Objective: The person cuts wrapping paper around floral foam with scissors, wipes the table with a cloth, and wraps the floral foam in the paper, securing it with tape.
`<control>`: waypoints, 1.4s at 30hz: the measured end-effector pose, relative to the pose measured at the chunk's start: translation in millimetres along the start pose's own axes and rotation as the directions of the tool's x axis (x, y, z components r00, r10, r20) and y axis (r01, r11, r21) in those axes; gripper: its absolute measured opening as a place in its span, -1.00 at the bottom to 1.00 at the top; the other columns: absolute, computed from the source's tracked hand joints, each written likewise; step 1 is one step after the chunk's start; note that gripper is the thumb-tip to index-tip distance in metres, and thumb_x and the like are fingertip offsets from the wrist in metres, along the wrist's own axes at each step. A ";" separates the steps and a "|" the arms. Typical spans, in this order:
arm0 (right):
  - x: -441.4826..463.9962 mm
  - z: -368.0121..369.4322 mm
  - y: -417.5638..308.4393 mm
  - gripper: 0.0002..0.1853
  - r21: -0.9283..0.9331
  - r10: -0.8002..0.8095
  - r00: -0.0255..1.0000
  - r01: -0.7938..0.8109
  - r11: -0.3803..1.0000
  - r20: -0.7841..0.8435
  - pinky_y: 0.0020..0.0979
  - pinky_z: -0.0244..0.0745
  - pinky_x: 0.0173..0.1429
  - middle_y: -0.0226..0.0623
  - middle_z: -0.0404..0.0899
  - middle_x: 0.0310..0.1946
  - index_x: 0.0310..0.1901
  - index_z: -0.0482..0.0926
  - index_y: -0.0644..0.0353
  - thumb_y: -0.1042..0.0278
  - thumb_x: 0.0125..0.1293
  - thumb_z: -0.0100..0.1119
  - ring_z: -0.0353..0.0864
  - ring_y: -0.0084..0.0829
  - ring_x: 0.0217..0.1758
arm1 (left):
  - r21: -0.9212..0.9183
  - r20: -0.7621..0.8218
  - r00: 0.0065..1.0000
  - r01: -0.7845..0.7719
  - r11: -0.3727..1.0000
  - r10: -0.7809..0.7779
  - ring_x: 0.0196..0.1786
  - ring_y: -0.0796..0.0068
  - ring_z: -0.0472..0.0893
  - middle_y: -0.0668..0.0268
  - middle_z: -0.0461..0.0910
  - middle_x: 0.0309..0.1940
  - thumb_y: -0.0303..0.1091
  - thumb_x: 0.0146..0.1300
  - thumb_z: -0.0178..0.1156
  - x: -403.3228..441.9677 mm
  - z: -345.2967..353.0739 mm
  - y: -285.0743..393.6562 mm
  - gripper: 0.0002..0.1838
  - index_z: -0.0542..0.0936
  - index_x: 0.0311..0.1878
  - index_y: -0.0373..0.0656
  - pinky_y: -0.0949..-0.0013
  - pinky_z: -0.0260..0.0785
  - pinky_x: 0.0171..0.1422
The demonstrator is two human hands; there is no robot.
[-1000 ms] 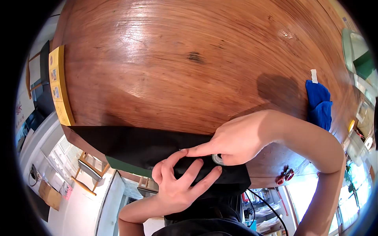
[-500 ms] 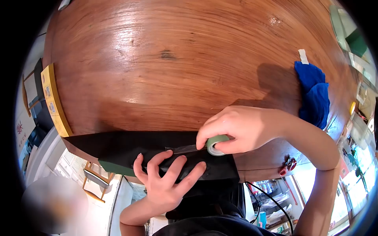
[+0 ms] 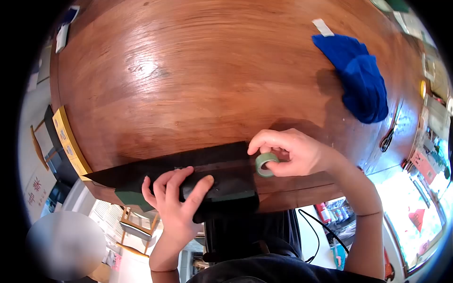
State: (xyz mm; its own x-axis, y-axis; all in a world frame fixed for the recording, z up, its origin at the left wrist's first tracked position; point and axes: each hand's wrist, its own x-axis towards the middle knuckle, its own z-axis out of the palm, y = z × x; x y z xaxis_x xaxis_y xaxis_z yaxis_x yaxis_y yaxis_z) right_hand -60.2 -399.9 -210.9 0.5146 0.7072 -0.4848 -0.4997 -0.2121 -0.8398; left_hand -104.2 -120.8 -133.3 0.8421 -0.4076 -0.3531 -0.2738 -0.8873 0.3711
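A black sheet (image 3: 236,175), smooth and folded over a dark green box-like thing (image 3: 133,198), lies along the near edge of the table. My left hand (image 3: 175,193) rests on it with fingers spread, pressing it down. In my right hand (image 3: 295,153) is a roll of tape (image 3: 265,165) with a green outer side, gripped between thumb and fingers just off the sheet's right end. A clear tape strip (image 3: 222,165) runs along the black sheet toward the roll. The underside of the wrapped thing is hidden.
A blue cloth (image 3: 361,78) with a white tag lies at the far right of the wooden table (image 3: 212,85). Scissors (image 3: 388,140) are near the right edge. A yellow strip-like box (image 3: 71,141) stands at the left edge. A black cable (image 3: 325,231) hangs below the table.
My right hand has moved the tape roll right, beyond the sheet's end, lengthening the strip. My left hand has shifted left on the sheet. The camera view has turned.
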 end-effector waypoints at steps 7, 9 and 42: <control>-38.7 60.1 46.0 -0.77 0.368 -0.011 0.867 0.223 0.903 -0.499 -0.65 0.26 -0.34 -0.56 0.49 -0.43 -0.13 0.51 0.19 0.63 0.18 0.20 0.36 -0.80 -0.41 | -0.008 -0.123 0.992 -0.024 1.000 0.023 0.16 0.21 0.47 0.31 0.55 0.05 -0.51 -0.26 0.28 -3.4 12.1 4.7 -0.37 0.62 0.06 0.06 -0.04 -0.07 0.46; -51.0 75.9 68.2 -0.77 0.404 -0.033 0.811 0.326 0.855 -0.584 -0.66 0.28 -0.34 -0.57 0.49 -0.42 -0.13 0.51 0.18 0.64 0.18 0.19 0.36 -0.80 -0.40 | -0.008 -0.174 0.981 -0.090 0.996 0.087 0.13 0.22 0.50 0.29 0.57 0.03 -0.56 -0.35 0.23 -3.6 17.4 0.1 -0.30 0.60 0.07 -0.03 0.08 -0.01 0.44; 123.0 283.2 36.0 -0.17 -0.131 -0.046 -0.151 0.625 0.769 -0.988 -0.35 0.48 -0.07 -0.11 0.46 -0.17 0.54 -0.06 0.17 0.67 0.27 0.05 0.48 -0.23 -0.24 | -0.086 -0.255 0.956 -0.173 0.981 0.146 0.16 0.20 0.55 0.27 0.67 0.00 -0.08 0.03 0.48 -10.7 34.9 -30.1 -0.32 0.53 0.27 0.09 0.01 0.13 0.34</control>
State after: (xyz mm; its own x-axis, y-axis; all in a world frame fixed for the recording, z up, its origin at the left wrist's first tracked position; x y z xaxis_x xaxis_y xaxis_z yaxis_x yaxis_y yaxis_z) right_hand -212.3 -129.6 -231.6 0.6337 -0.7626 -0.1294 0.0288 0.1905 -0.9813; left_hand -121.3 -97.2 -170.7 0.8832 -0.4645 -0.0642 -0.3746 -0.7813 0.4992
